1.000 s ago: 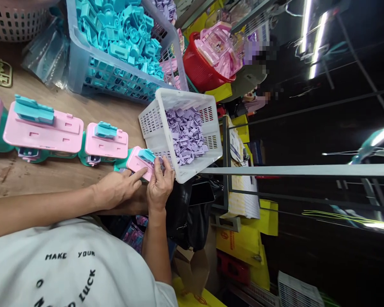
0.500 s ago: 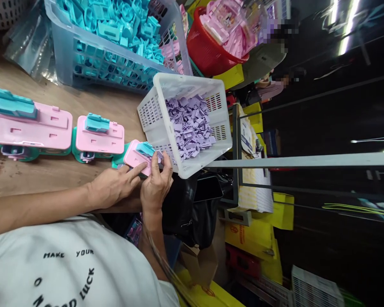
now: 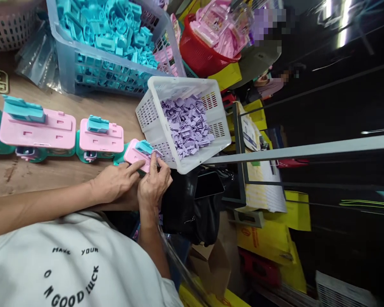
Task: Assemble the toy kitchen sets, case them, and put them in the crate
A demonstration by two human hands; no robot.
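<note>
A small pink and teal toy piece (image 3: 137, 154) lies at the table's right edge. My left hand (image 3: 115, 181) rests against it, index finger stretched along its near side, the other fingers curled. My right hand (image 3: 153, 185) grips its right end, fingers pressed on a small purple part that I can barely make out. Right beside them stands a white basket (image 3: 149, 113) of several purple parts (image 3: 187, 123).
Two more pink and teal toys (image 3: 100, 138) (image 3: 35, 130) line the wooden table (image 3: 51, 175) to the left. A blue crate of teal parts (image 3: 109, 38) sits behind, a red basket of pink parts (image 3: 205, 47) beyond. A black bag (image 3: 192, 200) hangs below the table edge.
Both hands have stayed on the small toy, with the right fingers shifting slightly on its end. The view has swung a little.
</note>
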